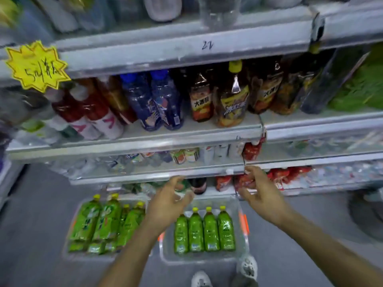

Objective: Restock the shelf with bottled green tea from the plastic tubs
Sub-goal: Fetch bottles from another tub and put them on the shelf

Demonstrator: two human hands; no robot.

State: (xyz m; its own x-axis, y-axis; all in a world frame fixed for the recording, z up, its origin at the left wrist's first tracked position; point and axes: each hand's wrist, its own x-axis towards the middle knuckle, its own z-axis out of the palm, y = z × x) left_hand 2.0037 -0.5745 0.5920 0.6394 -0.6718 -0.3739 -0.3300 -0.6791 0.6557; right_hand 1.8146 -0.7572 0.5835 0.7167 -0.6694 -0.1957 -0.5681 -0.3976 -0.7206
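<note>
Two clear plastic tubs stand on the floor below the shelf. The left tub (68, 255) holds several green tea bottles (107, 220) with yellow caps, lying in layers. In the right tub (199, 261) lies a single row of several green tea bottles (211, 230). My left hand (170, 201) hovers above the gap between the tubs, fingers loosely curled, holding nothing. My right hand (261, 193) is raised beside the lowest shelf's front edge (145, 179), also loosely curled and empty. Motion blur softens both hands.
The shelf unit (145, 141) carries rows of red, blue and brown drink bottles above. A dark bottle (199, 185) and red packs (223, 182) sit on the bottom level. A yellow star price tag (35, 66) hangs at upper left. My shoes (247, 266) stand just behind the right tub.
</note>
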